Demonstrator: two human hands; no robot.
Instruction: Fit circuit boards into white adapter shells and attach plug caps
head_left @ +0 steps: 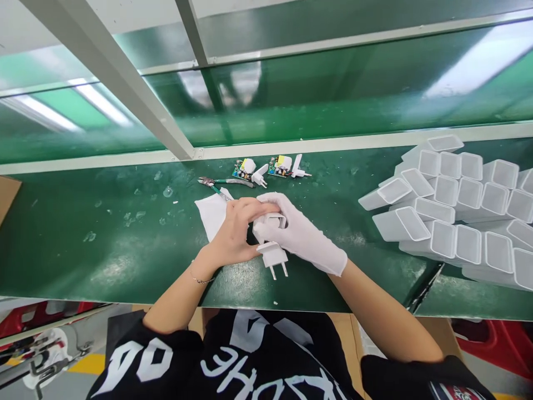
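My bare left hand (237, 230) and my right hand (297, 230), in a white glove, are both closed around a white plastic housing (272, 221). A white plug piece (273, 255) with two metal pins hangs at the housing's near side, pins toward me. Beyond my hands lie two small circuit boards, one on the left (245, 168) and one on the right (281, 165), each beside a white plug piece. Green-handled cutters (227, 181) rest left of them. Next to my left hand is a white cloth or paper (211, 214), partly covered by it.
Many translucent white rectangular cases (447, 205) are heaped on the right of the green table (125, 239). A metal frame post (145, 105) rises at the back. A cardboard edge (8, 194) shows at the far left.
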